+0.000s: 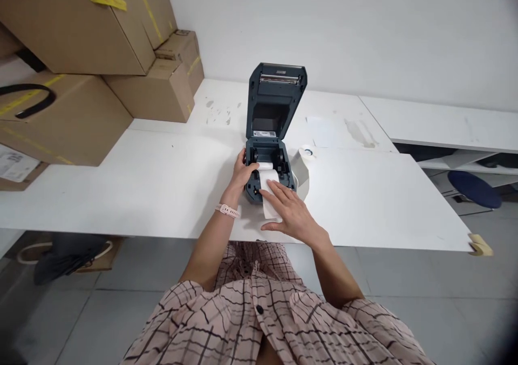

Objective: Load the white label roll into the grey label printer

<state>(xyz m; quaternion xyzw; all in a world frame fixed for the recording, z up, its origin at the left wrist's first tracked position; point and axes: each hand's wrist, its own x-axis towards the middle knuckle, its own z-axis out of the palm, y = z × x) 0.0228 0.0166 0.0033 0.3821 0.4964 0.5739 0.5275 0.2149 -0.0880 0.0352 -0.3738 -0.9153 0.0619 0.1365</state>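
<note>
A dark label printer (249, 184) stands on the white table with its lid (251, 98) raised. Inside the printer's bay is a white label roll (265, 166), from which a paper strip (267, 192) runs out over the front edge. My left hand (240, 175) grips the printer's left side, fingers along the outer wall and thumb reaching in by the roll. Lying on the strip are the outstretched fingers of my right hand (289, 208), with the thumb apart from them. Behind the right hand, part of the printer's front is hidden.
Beside the printer's right side lie a small white roll (307, 152) and a strip of backing paper (301, 179). Cardboard boxes (149, 90) are stacked at the left. A white wall rises behind the table (364, 203). A blue stool (474, 188) stands at the far right.
</note>
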